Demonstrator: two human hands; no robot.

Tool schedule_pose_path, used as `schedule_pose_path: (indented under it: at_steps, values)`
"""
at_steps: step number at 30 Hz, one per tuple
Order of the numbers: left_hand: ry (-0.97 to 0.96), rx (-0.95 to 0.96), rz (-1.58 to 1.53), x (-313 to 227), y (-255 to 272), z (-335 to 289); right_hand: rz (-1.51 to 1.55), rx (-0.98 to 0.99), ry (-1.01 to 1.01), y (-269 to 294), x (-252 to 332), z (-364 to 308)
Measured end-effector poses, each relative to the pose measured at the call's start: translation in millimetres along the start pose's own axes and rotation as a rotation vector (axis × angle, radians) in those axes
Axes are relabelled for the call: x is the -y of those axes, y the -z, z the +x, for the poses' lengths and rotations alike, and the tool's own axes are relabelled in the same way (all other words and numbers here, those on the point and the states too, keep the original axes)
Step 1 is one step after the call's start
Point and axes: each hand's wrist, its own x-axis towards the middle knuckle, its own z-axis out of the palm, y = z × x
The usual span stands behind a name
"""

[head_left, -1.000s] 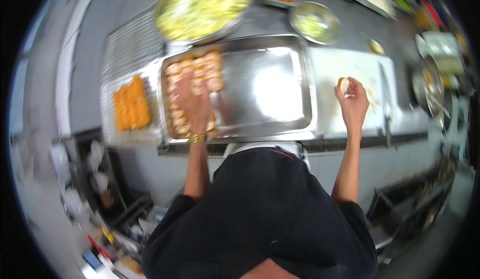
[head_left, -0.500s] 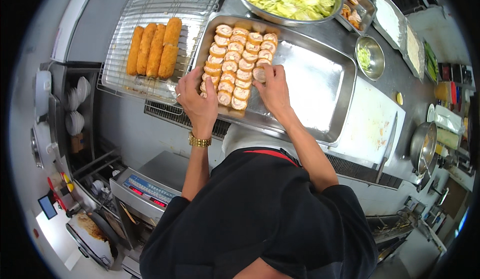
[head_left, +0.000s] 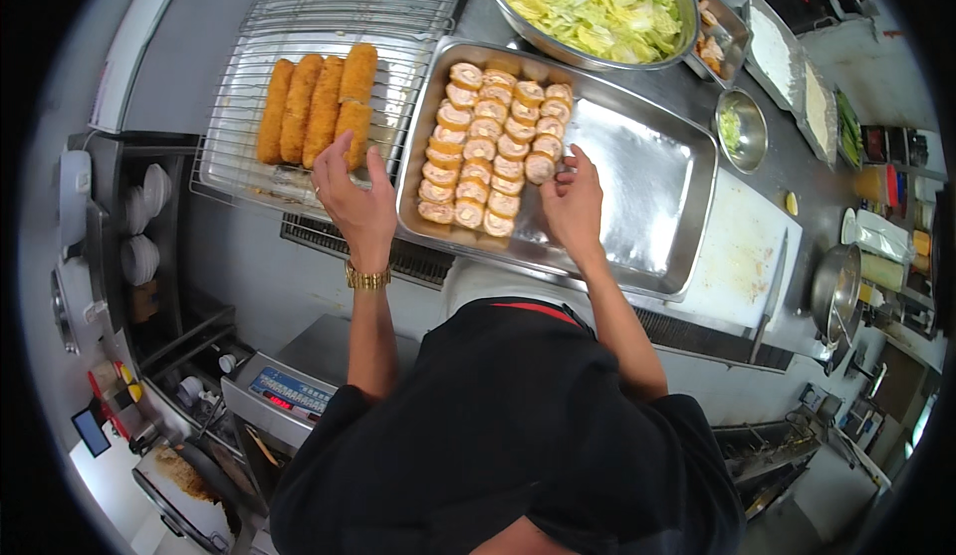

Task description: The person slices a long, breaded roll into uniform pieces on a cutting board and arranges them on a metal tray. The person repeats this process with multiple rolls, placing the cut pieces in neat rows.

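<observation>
My left hand (head_left: 355, 202) is open over the near edge of a wire rack (head_left: 224, 152), fingers apart, fingertips by the lower end of the rightmost golden breaded roll (head_left: 354, 129). Several such long rolls lie side by side on the rack. In the deep metal tray (head_left: 687, 217) to the right, sliced meat rolls (head_left: 478, 147) with pale spiral centres and brown edges stand in overlapping rows. My right hand (head_left: 575, 207) is inside this tray, its loosely bent fingers apart around the lowest slice (head_left: 540, 168) of the shorter right row. It seems to hold nothing.
A large bowl of chopped cabbage (head_left: 597, 17) stands behind the tray. A small bowl (head_left: 742, 132) holds green bits. To the right, a knife (head_left: 772, 286) lies on a white cutting board (head_left: 732, 246). A digital scale (head_left: 284, 386) sits below left.
My left hand has left the slices at the tray's left side and moved left to the breaded rolls. My right hand's fingers have loosened from the lowest slice. The view has shifted slightly.
</observation>
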Motion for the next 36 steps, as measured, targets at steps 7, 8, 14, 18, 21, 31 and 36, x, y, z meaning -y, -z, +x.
schedule_pose_path:
  at_steps: [7, 8, 14, 18, 21, 31, 36]
  values:
    - [-0.096, -0.036, 0.188, 37.0, -6.6, 58.9, 0.088, 0.081, -0.123, 7.6, 11.5, 9.3]
    - [-0.129, -0.02, 0.236, 37.6, -12.1, 65.2, 0.079, 0.058, -0.124, 10.9, 10.6, 8.9]
    - [-0.089, 0.106, 0.447, 19.6, -29.8, 64.0, 0.109, -0.113, -0.119, 50.5, -5.9, -6.4]
    - [-0.116, -0.053, 0.486, 41.7, -23.5, 73.3, 0.107, -0.301, -0.175, 91.7, -25.6, -21.7]
    - [-0.017, -0.137, 0.49, 99.2, -12.7, 122.2, 0.102, -0.338, -0.267, 122.2, -43.4, -31.9]
    - [0.246, 0.561, 0.047, 259.9, 2.1, 222.4, 0.188, -0.581, -0.34, 185.8, -58.0, -48.4]
    - [0.265, 0.542, -0.045, 279.7, 2.4, 231.0, 0.176, -0.752, -0.382, 239.8, -73.4, -74.0]
